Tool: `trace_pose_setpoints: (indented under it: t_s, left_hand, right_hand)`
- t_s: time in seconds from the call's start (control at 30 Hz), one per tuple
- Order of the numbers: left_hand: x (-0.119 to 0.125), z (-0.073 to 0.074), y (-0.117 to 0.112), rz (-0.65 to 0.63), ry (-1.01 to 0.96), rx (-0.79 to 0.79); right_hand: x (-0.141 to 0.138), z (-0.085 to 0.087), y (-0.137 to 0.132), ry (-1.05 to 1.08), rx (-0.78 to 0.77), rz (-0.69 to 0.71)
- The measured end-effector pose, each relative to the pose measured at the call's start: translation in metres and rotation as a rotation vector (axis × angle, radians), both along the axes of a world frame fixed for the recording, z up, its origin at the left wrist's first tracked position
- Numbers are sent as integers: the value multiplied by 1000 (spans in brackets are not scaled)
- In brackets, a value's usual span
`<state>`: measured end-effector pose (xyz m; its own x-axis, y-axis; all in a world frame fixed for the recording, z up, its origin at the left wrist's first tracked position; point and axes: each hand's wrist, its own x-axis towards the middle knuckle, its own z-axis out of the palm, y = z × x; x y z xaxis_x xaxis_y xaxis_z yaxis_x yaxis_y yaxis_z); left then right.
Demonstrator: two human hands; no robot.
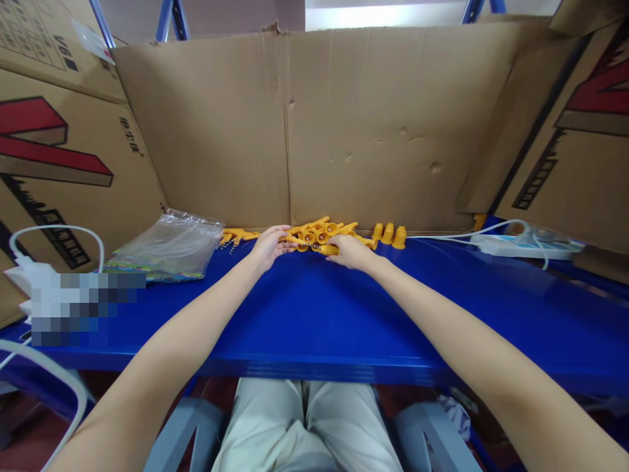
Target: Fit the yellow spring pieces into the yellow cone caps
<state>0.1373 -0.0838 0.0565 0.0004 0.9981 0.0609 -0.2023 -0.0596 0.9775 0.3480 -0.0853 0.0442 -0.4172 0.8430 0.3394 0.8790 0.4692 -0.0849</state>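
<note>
Against the cardboard at the back of the blue table lies a pile of yellow plastic pieces (322, 233), several with round cup-like open ends facing me and something shiny inside. My left hand (270, 247) is at the pile's left side, fingers stretched out and apart, fingertips touching the pieces. At the right side, my right hand (352, 252) has its fingers curled around a yellow plastic piece (328, 250) at the pile's front. Left of my left hand lie yellow pieces with metal spirals (236, 236), like corkscrews. Three yellow cups (388, 234) stand upside down to the right.
Clear plastic bags (167, 242) lie at the left. Large cardboard boxes (59, 151) and a cardboard sheet (368, 124) wall in the blue table (314, 321). A white power strip (525, 246) with cables lies at the right; a white plug with cable (44, 282) is at the left.
</note>
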Motion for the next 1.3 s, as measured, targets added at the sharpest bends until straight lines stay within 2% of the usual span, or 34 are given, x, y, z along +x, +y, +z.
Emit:
trace_pose_setpoints:
  t_s: [0.27,0.37,0.47,0.63,0.73,0.83,0.93,1.03,1.3]
  left_hand:
    - [4,-3,0,20,32,-15]
    - [7,-6,-3,-103,107,-46]
    - [9,-9,-5,-239,269,-78]
    - [6,-14,-5,-323,507,-89]
    - [2,-16,-4,-257,803,78]
    - [-2,-16,-6,-169,1280,335]
    - [-4,-13,-10,-104,1634,439]
    - [-3,-11,-14,-71,1714,475]
    - [2,-16,-13,45,1659,512]
  right_hand:
    - [-3,0,-2,53,-24,10]
    - [-5,0,-4,91,-7,43]
    - [-4,-2,-3,89,-2,62]
    - [1,-5,1,58,-2,62]
    - [2,-6,2,71,4,105]
    - [1,-6,3,109,-7,146]
    - [0,-7,4,163,-29,185]
    - [1,-7,5,210,-67,203]
    - [1,-6,2,205,-163,264]
